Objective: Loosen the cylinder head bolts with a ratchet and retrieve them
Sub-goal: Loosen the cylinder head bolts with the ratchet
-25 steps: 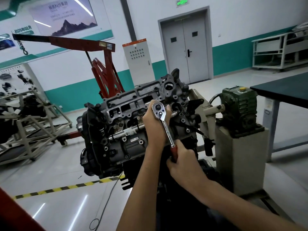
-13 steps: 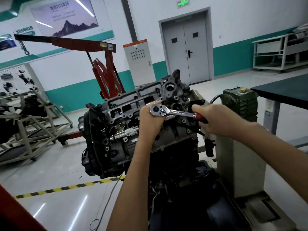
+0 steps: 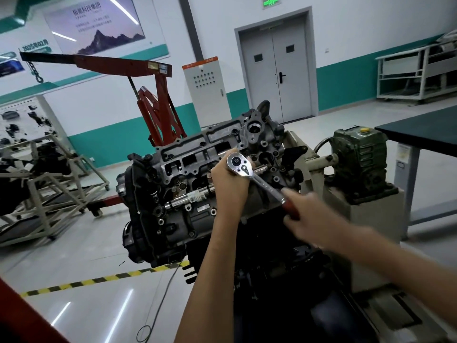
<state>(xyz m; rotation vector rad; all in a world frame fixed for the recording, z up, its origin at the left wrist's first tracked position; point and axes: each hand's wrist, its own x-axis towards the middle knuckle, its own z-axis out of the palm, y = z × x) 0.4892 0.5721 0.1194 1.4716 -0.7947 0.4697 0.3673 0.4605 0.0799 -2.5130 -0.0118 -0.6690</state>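
Ratchet (image 3: 264, 185), polished chrome: left hand (image 3: 228, 188) clasps round head, right hand (image 3: 309, 216) grips red handle, blurred.

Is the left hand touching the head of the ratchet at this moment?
Touching. The head view shows the left hand cupped behind the head of the ratchet, with its fingertips curling over the top edge and no gap visible between them.

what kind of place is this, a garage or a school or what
Probably an automotive training workshop: an engine mounted on a rotating stand, a red engine hoist behind it, and a parts display board by the wall.
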